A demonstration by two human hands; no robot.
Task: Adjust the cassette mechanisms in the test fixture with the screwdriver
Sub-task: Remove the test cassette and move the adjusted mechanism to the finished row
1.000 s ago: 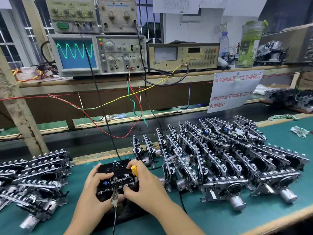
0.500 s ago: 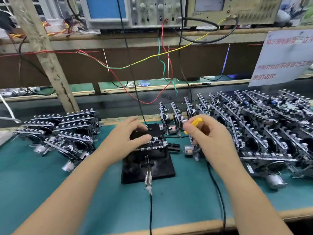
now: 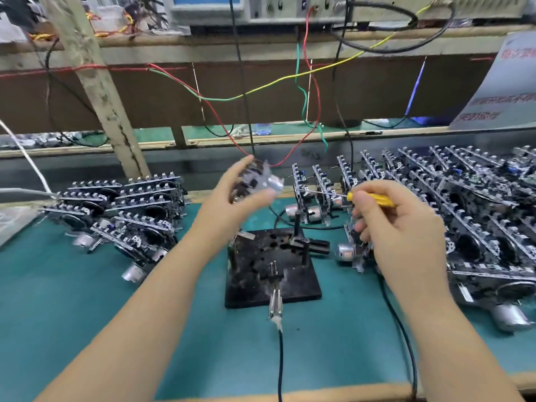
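Hands first: your left hand (image 3: 232, 198) is raised above the table (image 3: 87, 329), its fingers curled round a cassette mechanism (image 3: 261, 182) that shows only as a blur, with thumb below and fingertips above. Your right hand (image 3: 400, 227) pinches the yellow-handled screwdriver (image 3: 371, 198) near the top of its handle, the thin shaft pointing left toward the upright mechanisms; its lower fingers also reach down to another mechanism (image 3: 352, 252) with a silver motor, just beside the fixture's right edge, though the blur hides whether they grip it. Between your forearms the black test fixture (image 3: 272, 274) sits flat on the green table with nothing seated in it, posts standing at its far side and a metal clip (image 3: 275, 303) with a black cable at its near edge. To your left a cluster of mechanisms (image 3: 124, 210) is stacked on the table; to your right, long rows of them (image 3: 464, 204) stand on edge. Coloured wires (image 3: 261, 88) hang from the shelf behind.
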